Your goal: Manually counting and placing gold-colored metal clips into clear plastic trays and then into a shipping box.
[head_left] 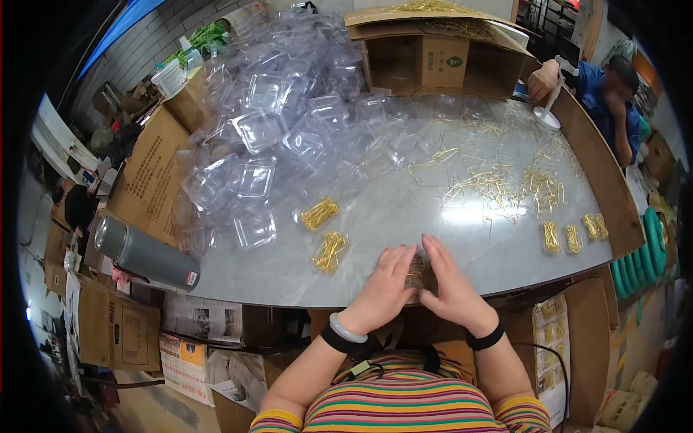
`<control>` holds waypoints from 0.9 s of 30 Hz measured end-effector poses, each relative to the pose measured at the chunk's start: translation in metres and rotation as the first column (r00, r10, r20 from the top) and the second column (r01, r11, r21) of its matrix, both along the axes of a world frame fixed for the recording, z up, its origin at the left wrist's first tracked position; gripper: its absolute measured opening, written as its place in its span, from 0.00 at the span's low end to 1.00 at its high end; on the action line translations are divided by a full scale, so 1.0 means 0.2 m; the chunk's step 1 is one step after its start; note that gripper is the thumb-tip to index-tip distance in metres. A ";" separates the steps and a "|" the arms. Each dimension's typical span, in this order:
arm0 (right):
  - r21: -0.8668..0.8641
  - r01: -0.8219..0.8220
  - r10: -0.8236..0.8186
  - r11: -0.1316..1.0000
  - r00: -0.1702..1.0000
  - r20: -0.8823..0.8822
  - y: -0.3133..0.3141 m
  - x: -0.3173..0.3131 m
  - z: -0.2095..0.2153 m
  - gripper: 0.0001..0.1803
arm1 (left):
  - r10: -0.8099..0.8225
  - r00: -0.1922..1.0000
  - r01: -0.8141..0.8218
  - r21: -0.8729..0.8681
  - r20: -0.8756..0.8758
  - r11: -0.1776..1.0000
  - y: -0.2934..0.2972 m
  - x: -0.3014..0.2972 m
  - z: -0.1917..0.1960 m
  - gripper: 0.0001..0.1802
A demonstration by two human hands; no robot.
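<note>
At the near edge of the grey table, my left hand [381, 285] and my right hand [452, 287] flank a bundle of thin gold wire hooks [415, 272], cupping it from both sides with fairly straight fingers. My palms and thumbs partly hide the bundle, so I cannot tell whether a clear box is around it. Left of my hands, two clear packs of gold hooks [330, 252] lie on the table. Further right, loose gold hooks [491, 191] are scattered, with several small filled clear packs [551, 237] near the right edge.
Clear plastic boxes [260, 130] heap up at the far left. A grey flask [148, 252] lies at the left edge. Cardboard boxes [440, 61] stand at the back, and a cardboard wall [599, 166] borders the right side. Beyond it sits another person [610, 108], near a white stand [546, 117].
</note>
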State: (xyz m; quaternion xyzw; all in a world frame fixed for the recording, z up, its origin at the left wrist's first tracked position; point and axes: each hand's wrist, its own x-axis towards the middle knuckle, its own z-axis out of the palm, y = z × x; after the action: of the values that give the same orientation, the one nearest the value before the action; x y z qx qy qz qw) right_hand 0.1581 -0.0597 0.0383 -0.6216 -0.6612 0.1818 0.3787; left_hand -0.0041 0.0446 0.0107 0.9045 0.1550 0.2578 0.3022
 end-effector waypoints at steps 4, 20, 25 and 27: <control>0.006 -0.088 0.085 0.996 0.973 0.214 0.01 0.12 -0.02 0.39 | -0.053 0.999 0.053 -0.097 0.004 0.994 0.03 -0.04 0.03 0.41; 0.059 0.168 -0.177 0.984 0.955 0.238 0.00 -0.01 -0.03 0.31 | -0.002 1.000 0.002 -0.018 0.011 1.000 -0.01 0.00 0.01 0.31; 0.051 0.044 -0.050 0.998 0.992 0.120 -0.05 0.10 0.05 0.33 | -0.067 0.997 0.066 -0.051 -0.024 0.997 0.04 -0.10 0.13 0.38; 0.027 -0.004 -0.003 1.000 0.971 0.237 -0.04 0.12 0.06 0.34 | -0.038 0.995 0.042 0.049 -0.087 0.998 0.06 -0.12 0.13 0.37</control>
State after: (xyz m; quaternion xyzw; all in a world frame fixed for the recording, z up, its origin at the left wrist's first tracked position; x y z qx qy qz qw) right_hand 0.1822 -0.0668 0.0497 -0.6334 -0.7044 0.0972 0.3053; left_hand -0.0277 0.0573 0.0376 0.9251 0.1433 0.2163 0.2774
